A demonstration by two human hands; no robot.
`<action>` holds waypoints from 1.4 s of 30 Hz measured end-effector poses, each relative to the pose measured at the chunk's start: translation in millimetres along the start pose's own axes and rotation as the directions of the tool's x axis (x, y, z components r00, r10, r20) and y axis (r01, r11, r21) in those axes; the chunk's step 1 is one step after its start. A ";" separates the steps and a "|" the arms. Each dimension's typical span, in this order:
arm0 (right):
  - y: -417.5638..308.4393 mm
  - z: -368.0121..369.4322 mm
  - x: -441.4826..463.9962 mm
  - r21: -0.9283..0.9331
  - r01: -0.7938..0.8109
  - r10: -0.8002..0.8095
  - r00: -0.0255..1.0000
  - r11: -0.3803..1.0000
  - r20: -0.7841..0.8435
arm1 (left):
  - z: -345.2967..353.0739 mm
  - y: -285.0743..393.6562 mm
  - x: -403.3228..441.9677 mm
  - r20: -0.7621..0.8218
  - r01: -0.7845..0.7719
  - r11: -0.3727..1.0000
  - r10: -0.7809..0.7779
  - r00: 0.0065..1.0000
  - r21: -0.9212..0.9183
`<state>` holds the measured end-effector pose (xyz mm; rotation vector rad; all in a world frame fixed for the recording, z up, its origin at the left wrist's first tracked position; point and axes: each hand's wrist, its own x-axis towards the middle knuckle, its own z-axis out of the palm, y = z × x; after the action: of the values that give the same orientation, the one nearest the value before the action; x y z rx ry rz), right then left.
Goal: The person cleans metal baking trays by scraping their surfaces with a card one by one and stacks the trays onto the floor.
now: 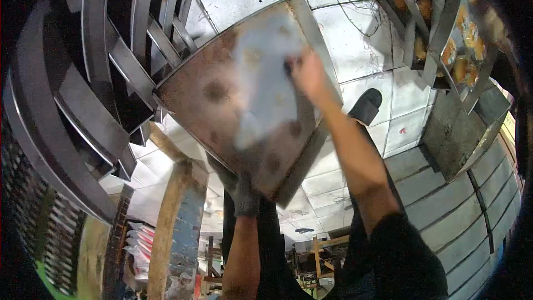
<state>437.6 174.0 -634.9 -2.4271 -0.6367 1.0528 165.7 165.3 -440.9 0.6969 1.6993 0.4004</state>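
A square metal tray (216, 116) with a brown, spotted surface is held tilted in front of me. My left hand (246, 197), in a dark grey glove, grips its lower edge; the fingers are partly hidden beneath it. Across the tray's middle lies a blurred pale bluish patch (266, 78), and I cannot tell whether it is a thin sheet or bare metal. My right hand (311, 78) is bare and closed over the tray's right side, by the patch's edge. It has a small dark thing (289, 65) at its fingertips, too smeared to name.
Metal trays (100, 61) are stacked crosswise on the left. More stacked trays at the upper right hold yellow-brown, shiny pieces (466, 39). Another metal tray (455, 133) stands at the right. A wooden beam (166, 228) is at lower left. A dark slipper (366, 105) shows on the white tiled floor (355, 39).
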 end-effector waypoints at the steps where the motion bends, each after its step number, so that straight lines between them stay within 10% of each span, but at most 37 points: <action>1: -9.6 1.6 -63.8 0.057 0.032 -0.044 0.976 0.998 0.215 | 2.3 -7.2 -1.5 -0.040 -0.062 0.997 0.063 0.997 0.037; 4: 11.0 26.7 -225.5 -0.138 0.445 -0.434 0.895 0.885 0.100 | 9.8 -13.0 -10.3 0.004 -0.096 0.967 0.100 0.995 -0.236; 6: 64.0 34.9 -253.4 0.406 -0.117 0.040 0.980 0.906 0.193 | 24.7 3.6 -20.9 0.019 -0.104 0.936 0.117 0.993 -0.335; 7: 93.8 34.5 -230.9 0.374 -0.249 0.182 0.962 0.893 0.205 | 23.4 6.3 -22.4 -0.048 -0.106 0.975 0.099 0.994 -0.196; 9: 142.9 22.3 -152.0 -0.082 0.127 -0.135 0.986 0.988 -0.096 | 27.1 0.6 -20.3 -0.165 -0.140 0.980 0.116 0.979 -0.144; 14: 174.0 -8.6 -55.6 0.109 -0.159 0.151 0.986 0.981 0.077 | 35.9 7.8 -24.8 -0.161 -0.170 0.975 0.146 0.976 -0.146; 16: 132.8 -42.4 -85.2 0.091 -0.503 0.339 0.695 0.859 0.634 | 39.3 9.6 -31.0 -0.122 -0.161 0.979 0.146 0.982 -0.129; 18: 81.8 -34.2 -176.4 0.432 -0.345 0.111 0.870 0.834 0.480 | 41.6 4.0 -44.0 -0.110 -0.188 0.975 0.176 0.978 -0.114; 22: -26.9 -105.4 -292.7 0.568 -0.228 -0.229 0.750 0.791 0.620 | 57.1 44.7 -107.5 -0.039 -0.384 0.921 0.387 0.921 0.062; 33: -249.5 -408.9 -385.3 0.705 0.268 -0.416 0.909 0.657 0.042 | -6.6 398.6 -512.2 -0.049 -0.656 0.624 0.740 0.671 0.425; 40: -405.8 -516.2 -416.2 0.799 0.393 -0.474 0.866 0.455 -0.156 | -19.8 458.9 -674.0 0.023 -0.689 0.207 0.951 0.309 0.695; 42: -423.1 -496.3 -406.4 0.986 0.030 -0.479 0.872 -0.163 -0.106 | -18.3 464.4 -688.3 0.075 -0.712 0.130 0.966 0.249 0.690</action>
<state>463.1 194.9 132.9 -0.6212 -0.1582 1.0602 342.7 80.4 366.1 2.3574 1.5730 0.8808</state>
